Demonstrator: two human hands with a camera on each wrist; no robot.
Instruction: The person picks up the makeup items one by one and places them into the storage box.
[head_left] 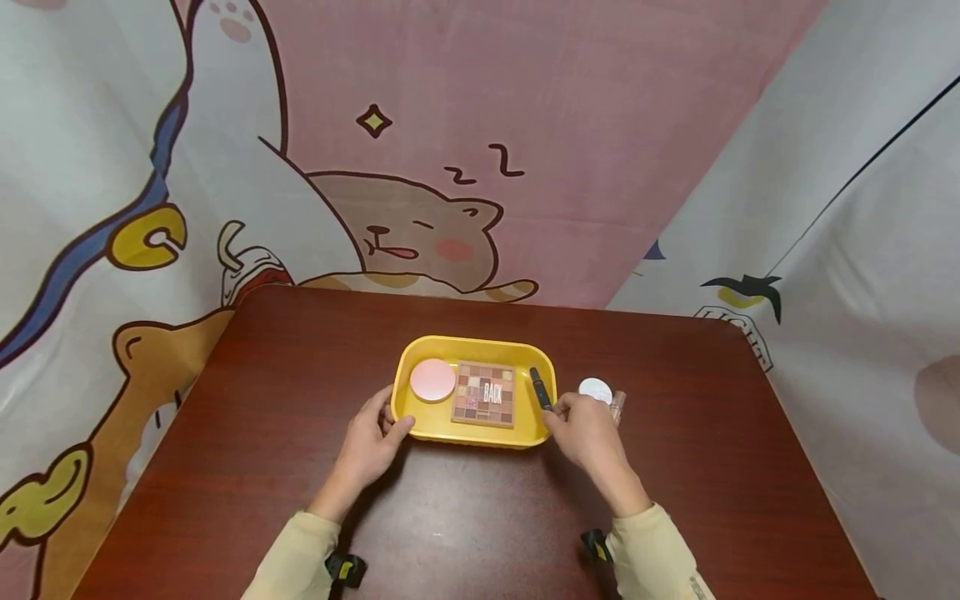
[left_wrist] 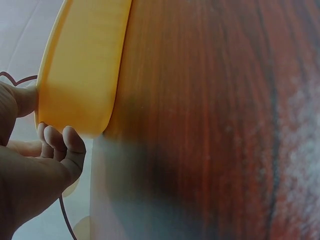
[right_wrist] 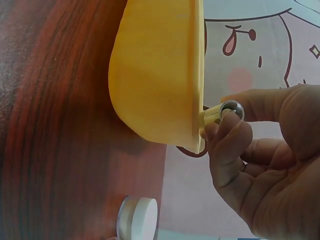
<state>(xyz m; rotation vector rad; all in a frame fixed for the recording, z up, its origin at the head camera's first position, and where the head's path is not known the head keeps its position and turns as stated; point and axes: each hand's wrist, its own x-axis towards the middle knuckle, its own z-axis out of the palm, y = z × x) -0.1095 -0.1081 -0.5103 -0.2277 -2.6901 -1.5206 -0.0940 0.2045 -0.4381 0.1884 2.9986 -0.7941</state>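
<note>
A yellow tray (head_left: pixel 427 434) stands on the table. In it lie a round pink compact (head_left: pixel 432 380) and an eyeshadow palette (head_left: pixel 483 394) lettered "BACK". My left hand (head_left: pixel 369 442) holds the tray's left end, thumb at the rim and fingers against the outer wall, as the left wrist view (left_wrist: pixel 37 170) also has it. At the right end, my right hand (head_left: pixel 588 429) pinches a slim dark cosmetic tube (head_left: pixel 539 388), which slants over the inside of the tray. Its shiny metallic end (right_wrist: pixel 231 110) shows between thumb and fingers in the right wrist view; whether it touches the tray floor I cannot tell.
Just right of the tray, a small round white-lidded jar (head_left: pixel 595 388) stands on the brown table (head_left: pixel 300 367). Beside it is a pinkish tube (head_left: pixel 618 406), partly hidden by my right hand. A cartoon-printed curtain (head_left: pixel 480 100) hangs behind the table and along its sides.
</note>
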